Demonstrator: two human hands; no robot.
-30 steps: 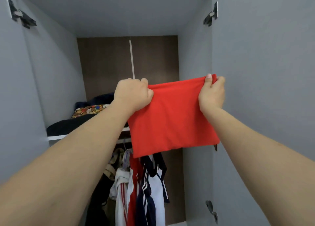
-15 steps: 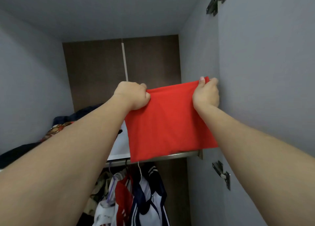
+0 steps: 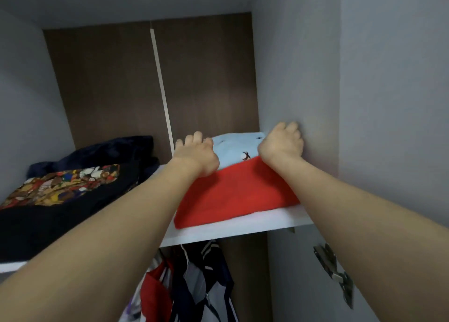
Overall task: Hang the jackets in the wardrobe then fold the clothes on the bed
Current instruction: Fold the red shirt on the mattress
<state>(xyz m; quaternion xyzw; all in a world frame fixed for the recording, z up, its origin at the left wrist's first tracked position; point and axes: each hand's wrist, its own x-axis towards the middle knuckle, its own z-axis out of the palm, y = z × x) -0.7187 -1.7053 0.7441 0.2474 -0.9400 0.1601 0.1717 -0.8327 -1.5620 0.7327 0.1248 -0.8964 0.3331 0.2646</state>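
A folded red garment [image 3: 233, 195] lies flat on the white upper shelf [image 3: 243, 227] of the wardrobe, at its right end. Its far edge overlaps a folded light blue garment [image 3: 238, 144] with small dark motifs. My left hand [image 3: 196, 154] grips the red garment's far left corner with curled fingers. My right hand [image 3: 281, 144] holds the far right corner, close against the grey side wall [image 3: 296, 66]. Below the shelf, jackets [image 3: 201, 285] in red, navy and white hang side by side.
On the shelf's left part lies a black garment with a colourful print [image 3: 60, 188], with a crumpled navy piece [image 3: 109, 149] behind it. A metal door hinge [image 3: 332, 270] sticks out at the lower right. The brown back panel closes the compartment.
Both hands carried the hanging red garment forward and down onto the shelf, where it now lies flat. The view moved closer, and the light blue garment came into sight.
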